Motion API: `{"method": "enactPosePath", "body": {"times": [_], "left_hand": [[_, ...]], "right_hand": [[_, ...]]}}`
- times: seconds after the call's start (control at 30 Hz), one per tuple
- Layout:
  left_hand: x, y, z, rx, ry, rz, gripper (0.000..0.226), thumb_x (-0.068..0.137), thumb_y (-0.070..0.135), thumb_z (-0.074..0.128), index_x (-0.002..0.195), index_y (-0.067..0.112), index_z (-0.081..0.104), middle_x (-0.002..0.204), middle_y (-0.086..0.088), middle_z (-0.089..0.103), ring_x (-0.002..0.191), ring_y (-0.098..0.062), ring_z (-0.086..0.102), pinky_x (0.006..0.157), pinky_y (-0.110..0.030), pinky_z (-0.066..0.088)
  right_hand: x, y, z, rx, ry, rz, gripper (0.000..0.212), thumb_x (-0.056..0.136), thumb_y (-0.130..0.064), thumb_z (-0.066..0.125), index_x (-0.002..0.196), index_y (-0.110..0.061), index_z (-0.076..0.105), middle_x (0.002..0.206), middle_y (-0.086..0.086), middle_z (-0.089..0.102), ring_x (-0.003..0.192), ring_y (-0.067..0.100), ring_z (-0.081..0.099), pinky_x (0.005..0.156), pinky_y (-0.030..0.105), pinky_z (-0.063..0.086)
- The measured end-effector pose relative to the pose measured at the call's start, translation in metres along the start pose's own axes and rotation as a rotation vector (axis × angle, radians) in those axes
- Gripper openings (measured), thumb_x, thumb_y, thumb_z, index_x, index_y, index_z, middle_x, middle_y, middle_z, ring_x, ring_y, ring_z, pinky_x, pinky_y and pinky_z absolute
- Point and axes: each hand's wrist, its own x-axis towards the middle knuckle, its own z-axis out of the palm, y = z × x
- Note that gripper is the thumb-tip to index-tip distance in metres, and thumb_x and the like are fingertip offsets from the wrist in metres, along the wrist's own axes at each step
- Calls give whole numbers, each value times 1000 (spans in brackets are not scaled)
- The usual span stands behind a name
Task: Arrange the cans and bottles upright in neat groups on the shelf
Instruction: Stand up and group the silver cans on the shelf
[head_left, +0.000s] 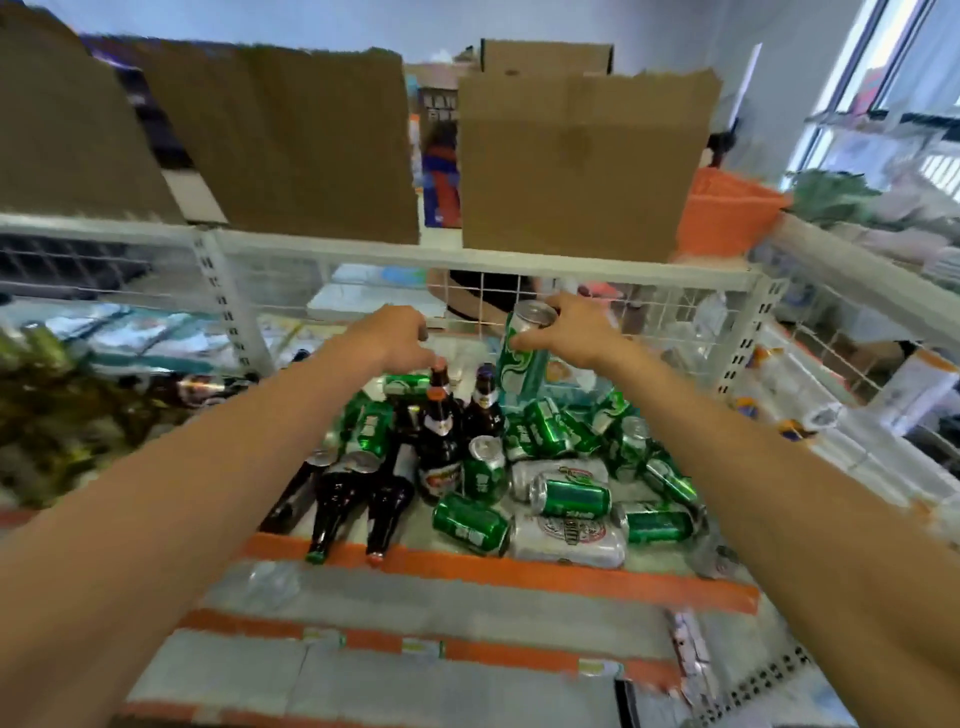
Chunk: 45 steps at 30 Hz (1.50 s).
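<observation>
Two arms (753, 467) outstretched: right hand (566, 332) clasped on green can (522, 358), left hand (395, 338) over bottle (440, 415), grip unclear.

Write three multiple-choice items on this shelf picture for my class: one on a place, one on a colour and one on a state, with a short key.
1. Where is the can that the right hand grips?
A. raised over the pile of cans
B. flat on the floor
C. on the top shelf

2. What colour is that can?
A. red
B. green
C. blue

3. How do the two dark bottles at the front left sit?
A. upright
B. upside down
C. on their sides

Key:
1 A: it is held clear above the heaped cans.
2 B: its wall is green with pale swirls.
3 C: they lie flat, caps toward the viewer.
</observation>
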Motion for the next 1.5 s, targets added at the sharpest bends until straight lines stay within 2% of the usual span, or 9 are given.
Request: {"method": "enactPosePath", "body": {"times": [0.1,0.2,0.37,0.57,0.73,0.87,1.0,1.13,1.5], "left_hand": [[-41,-51,-24,6,27,-99,51,92,37,65,134,9,56,134,-11,57,117,-29,56,92,-35,45],[-86,-115,-46,20,91,-209,51,91,36,66,133,9,58,133,-11,58,118,-29,56,94,-35,45],[-166,-229,-74,53,101,-380,44,91,40,66,121,7,66,123,-13,63,111,-30,59,91,-37,48],[-275,-370,-103,91,145,-551,31,86,37,70,102,10,67,103,-9,67,88,-23,60,75,-34,49],[-364,-472,-127,96,169,-664,39,86,36,70,117,13,68,114,-7,66,100,-23,60,90,-36,50],[-427,-539,-138,62,196,-774,41,86,32,72,119,6,67,116,-12,67,106,-28,62,91,-37,49],[-478,-594,-142,42,217,-870,48,88,33,71,128,9,62,129,-10,62,118,-28,57,96,-32,44],[-507,-648,-139,17,221,-937,54,86,36,73,132,10,60,132,-9,60,119,-26,57,100,-34,46],[-469,-804,-160,-53,173,-1012,63,84,36,76,137,10,55,134,-10,58,121,-27,56,100,-36,45]], "right_hand": [[4,-61,33,10,-84,-108,76,81,-43,78,139,-7,45,130,7,52,99,15,48,80,29,39],[6,-128,81,58,-175,-203,46,83,-33,78,117,-12,55,119,7,58,89,14,51,76,28,41],[3,-237,182,35,-306,-306,82,78,-47,78,140,-7,43,141,11,47,119,28,51,85,35,42],[-23,-368,305,54,-409,-423,39,77,-35,83,95,-11,57,85,1,59,71,13,55,55,28,39],[-49,-469,396,28,-473,-486,45,74,-39,83,100,-14,58,88,-1,61,76,11,56,57,28,43],[-67,-535,458,7,-516,-545,54,69,-43,85,104,-10,59,100,12,65,89,27,62,76,42,54],[-80,-595,510,12,-588,-610,45,73,-38,85,97,-12,57,88,3,60,77,15,56,57,26,42],[-80,-644,559,30,-631,-657,46,73,-36,85,99,-4,64,82,2,60,69,13,53,57,28,41],[0,-742,698,47,-736,-753,32,73,-34,84,79,-15,59,73,0,60,65,15,55,60,30,45]]}}
